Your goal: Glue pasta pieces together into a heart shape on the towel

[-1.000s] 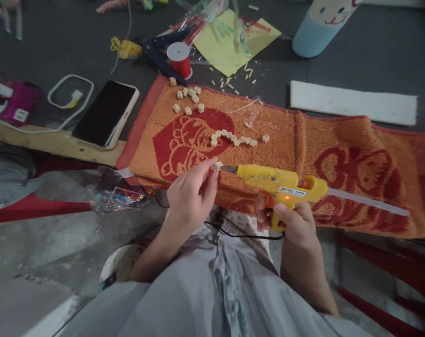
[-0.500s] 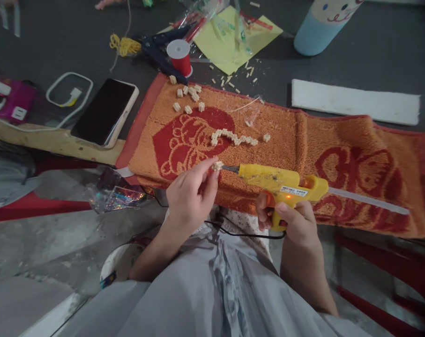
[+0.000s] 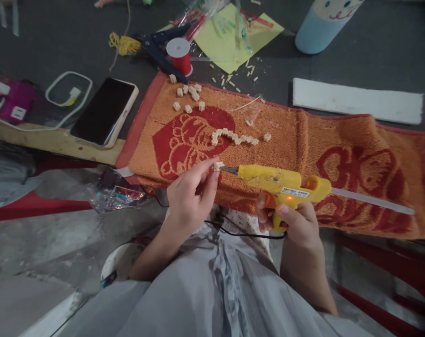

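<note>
The left hand [image 3: 187, 196] pinches a small pale stick cluster [image 3: 218, 166] between thumb and forefinger, at eleven o'clock from its palm, and those fingertips seem the likeliest to suffer: the metal nozzle [image 3: 229, 170] meets or nearly meets the cluster from three o'clock, so a small slip or a thick bead of glue could burn the skin. Too tight a pinch might also squash or twist the piece while its glue is soft. The zigzag chain [image 3: 235, 137] lies on the orange towel [image 3: 284, 124] at one o'clock from the cluster; a stray drip or trailing glue string could catch the pile there (terry loops are a nuisance to pick clean). The black cord [image 3: 240, 234], at five o'clock from the cluster, might tug the yellow glue gun [image 3: 270, 177] off line if it snagged on the clothing. As for pose, the left forearm comes up from seven o'clock, palm turned inward, the other fingers partly hidden. The right hand [image 3: 301, 227] is wrapped around the gun's grip, thumb on the near side, fingers curled by the trigger, its forearm rising from five o'clock; the glue stick [image 3: 372, 200] juts from the gun's rear towards four o'clock.
</note>
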Motion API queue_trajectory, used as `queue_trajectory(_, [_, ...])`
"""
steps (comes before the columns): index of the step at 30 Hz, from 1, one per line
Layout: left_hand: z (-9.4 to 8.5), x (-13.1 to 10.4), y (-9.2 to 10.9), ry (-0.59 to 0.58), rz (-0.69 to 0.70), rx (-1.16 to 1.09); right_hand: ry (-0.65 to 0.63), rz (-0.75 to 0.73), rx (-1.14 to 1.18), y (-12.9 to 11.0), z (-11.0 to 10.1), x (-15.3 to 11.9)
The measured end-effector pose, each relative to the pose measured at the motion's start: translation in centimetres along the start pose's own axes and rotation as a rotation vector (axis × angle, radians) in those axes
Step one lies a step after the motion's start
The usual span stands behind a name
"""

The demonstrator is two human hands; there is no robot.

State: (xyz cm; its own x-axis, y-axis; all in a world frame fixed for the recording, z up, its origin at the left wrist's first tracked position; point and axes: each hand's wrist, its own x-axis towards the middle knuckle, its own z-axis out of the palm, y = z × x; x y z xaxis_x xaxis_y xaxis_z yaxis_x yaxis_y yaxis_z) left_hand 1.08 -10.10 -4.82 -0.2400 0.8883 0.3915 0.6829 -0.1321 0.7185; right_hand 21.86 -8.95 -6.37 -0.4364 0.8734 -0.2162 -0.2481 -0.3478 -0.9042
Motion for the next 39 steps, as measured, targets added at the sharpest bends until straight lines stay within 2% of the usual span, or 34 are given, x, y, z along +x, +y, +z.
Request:
queue_trajectory(6, [0.04, 0.09, 0.21, -0.011, -0.068, -0.050, 0.015, 0.025, -0.025, 0.07, -0.10, 0.06])
queue_trajectory(24, [0.21, 0.05, -0.19, -0.024, -0.106, -0.098, -0.017, 0.046, -0.057, 0.00, -0.39, 0.35])
queue_trajectory(34, [0.24, 0.27, -0.26, 0.018, -0.012, 0.015, -0.038, 0.026, -0.037, 0.27, -0.53, 0.38])
queue_trajectory(39, [0.22, 0.20, -0.25, 0.019, 0.012, -0.007, -0.029, 0.018, -0.034, 0.13, -0.35, 0.34])
